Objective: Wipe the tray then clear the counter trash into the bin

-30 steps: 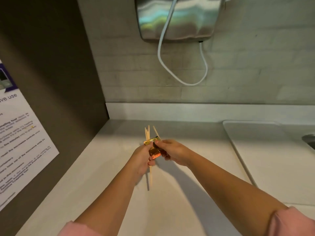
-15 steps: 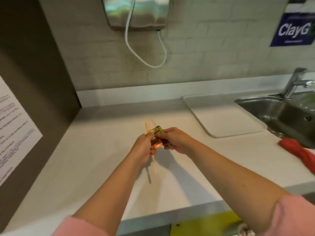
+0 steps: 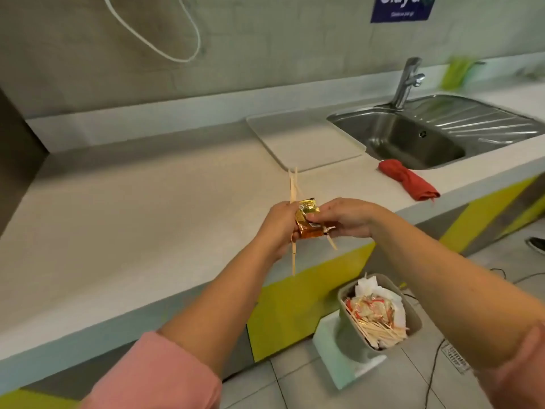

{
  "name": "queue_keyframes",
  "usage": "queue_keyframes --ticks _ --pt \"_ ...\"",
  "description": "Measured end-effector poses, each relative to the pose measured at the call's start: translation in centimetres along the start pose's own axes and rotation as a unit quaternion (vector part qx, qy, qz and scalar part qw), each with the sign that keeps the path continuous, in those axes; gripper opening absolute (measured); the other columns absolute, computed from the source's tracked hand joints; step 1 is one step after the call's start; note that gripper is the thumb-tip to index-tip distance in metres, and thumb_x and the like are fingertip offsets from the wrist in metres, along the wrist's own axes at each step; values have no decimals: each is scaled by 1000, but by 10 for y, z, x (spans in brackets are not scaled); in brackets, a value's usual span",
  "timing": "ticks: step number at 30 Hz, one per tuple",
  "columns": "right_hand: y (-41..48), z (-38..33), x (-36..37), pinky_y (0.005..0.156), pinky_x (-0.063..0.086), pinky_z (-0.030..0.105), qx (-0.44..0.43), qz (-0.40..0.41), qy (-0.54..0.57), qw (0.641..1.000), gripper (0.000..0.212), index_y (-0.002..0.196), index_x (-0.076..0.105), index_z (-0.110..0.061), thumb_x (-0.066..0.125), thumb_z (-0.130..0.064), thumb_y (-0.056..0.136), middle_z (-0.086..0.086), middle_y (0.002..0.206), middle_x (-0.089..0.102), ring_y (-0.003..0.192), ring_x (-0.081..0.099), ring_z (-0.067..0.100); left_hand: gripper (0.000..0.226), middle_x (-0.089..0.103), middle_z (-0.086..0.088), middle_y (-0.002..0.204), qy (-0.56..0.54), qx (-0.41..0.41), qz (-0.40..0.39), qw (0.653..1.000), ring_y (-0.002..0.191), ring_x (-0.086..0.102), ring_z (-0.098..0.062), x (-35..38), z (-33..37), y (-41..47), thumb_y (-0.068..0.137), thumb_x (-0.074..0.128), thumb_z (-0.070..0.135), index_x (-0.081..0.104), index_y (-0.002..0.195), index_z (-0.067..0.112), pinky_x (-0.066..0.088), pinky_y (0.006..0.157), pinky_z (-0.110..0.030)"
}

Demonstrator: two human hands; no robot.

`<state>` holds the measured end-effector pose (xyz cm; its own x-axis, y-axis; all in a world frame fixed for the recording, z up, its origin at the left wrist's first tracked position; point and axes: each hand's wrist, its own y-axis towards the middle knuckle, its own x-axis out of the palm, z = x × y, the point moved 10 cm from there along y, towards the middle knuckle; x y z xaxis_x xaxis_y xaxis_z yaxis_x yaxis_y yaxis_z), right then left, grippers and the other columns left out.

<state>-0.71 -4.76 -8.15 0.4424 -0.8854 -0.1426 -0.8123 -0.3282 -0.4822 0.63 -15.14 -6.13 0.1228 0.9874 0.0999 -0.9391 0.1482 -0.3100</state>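
My left hand (image 3: 275, 224) grips a few thin wooden sticks (image 3: 292, 184) that poke out above and below the fist. My right hand (image 3: 346, 215) pinches a crumpled gold and orange wrapper (image 3: 395, 221) pressed against the left hand. Both hands hover over the front edge of the white counter (image 3: 132, 219). A white tray (image 3: 306, 140) lies flat on the counter beside the sink. On the floor below stands a grey bin (image 3: 351, 329), filled with sticks, wrappers and paper.
A steel sink (image 3: 413, 140) with a tap (image 3: 408, 81) sits at the right. A red cloth (image 3: 408, 180) lies on the counter edge in front of the sink. A white cable (image 3: 165, 33) hangs on the wall. Cables run over the tiled floor.
My view has swung right and down, bringing the bin, floor and whole sink into sight. Both hands, still holding the sticks and wrapper, have come back from mid-counter to its front edge.
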Motion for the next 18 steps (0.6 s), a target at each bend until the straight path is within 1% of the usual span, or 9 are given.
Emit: queue_keyframes --ticks 3,5,6,8,10,12,13,16,18 --pt "-32 49 -36 71 48 21 25 -2 11 1000 32 96 65 -2 66 -27 77 12 96 68 88 59 20 20 53 1 56 44 -1 -51 998 38 48 -3 62 -23 -6 95 44 17 56 80 14 35 42 -16" --pt "-52 78 -59 69 45 22 41 -5 21 999 40 92 68 -4 72 -34 65 8 88 70 81 60 17 18 47 3 51 62 -7 -81 995 27 40 2 100 -39 -8 96 43 17 56 85 13 30 34 -11" --pt "-63 94 -71 64 47 20 53 -3 27 998 37 89 69 -5 72 -33 66 7 81 70 72 61 13 18 46 3 52 75 -11 -96 993 27 39 2 120 -49 -7 97 41 19 55 87 14 29 34 -11" --pt "-81 124 -93 50 47 14 81 -3 36 996 17 82 66 -3 65 -20 82 4 66 67 53 57 6 22 45 3 54 90 -29 -124 988 28 39 2 156 -73 -5 99 39 22 55 85 16 30 36 -14" --pt "-91 153 -107 46 46 13 113 -3 38 993 21 72 66 -5 56 -9 90 2 57 64 46 55 5 26 47 2 56 81 -63 -146 984 35 41 -2 181 -105 1 100 37 24 57 86 14 30 41 -18" --pt "-101 186 -119 48 46 14 150 -16 32 988 24 67 69 -8 58 -10 89 2 57 64 47 54 6 30 47 0 59 55 -125 -158 978 44 40 -8 205 -144 5 100 37 28 59 94 8 31 45 -21" --pt "-104 202 -124 48 45 14 169 -22 26 985 21 70 68 -8 59 -10 89 1 58 65 48 53 6 32 46 -1 59 39 -158 -154 975 45 39 -9 212 -164 8 100 37 30 59 96 7 31 44 -21" --pt "-103 245 -139 45 41 14 219 -29 -3 975 15 77 64 -8 59 -11 90 1 61 64 46 50 4 29 40 0 57 -5 -244 -100 965 44 35 -8 217 -214 15 101 36 28 54 85 11 29 35 -16" --pt "-94 269 -147 43 38 14 242 -30 -21 970 10 82 62 -7 58 -8 91 4 67 61 44 47 4 26 38 -2 61 -20 -290 -54 955 49 30 -9 212 -242 17 101 33 17 52 86 7 26 35 -16"
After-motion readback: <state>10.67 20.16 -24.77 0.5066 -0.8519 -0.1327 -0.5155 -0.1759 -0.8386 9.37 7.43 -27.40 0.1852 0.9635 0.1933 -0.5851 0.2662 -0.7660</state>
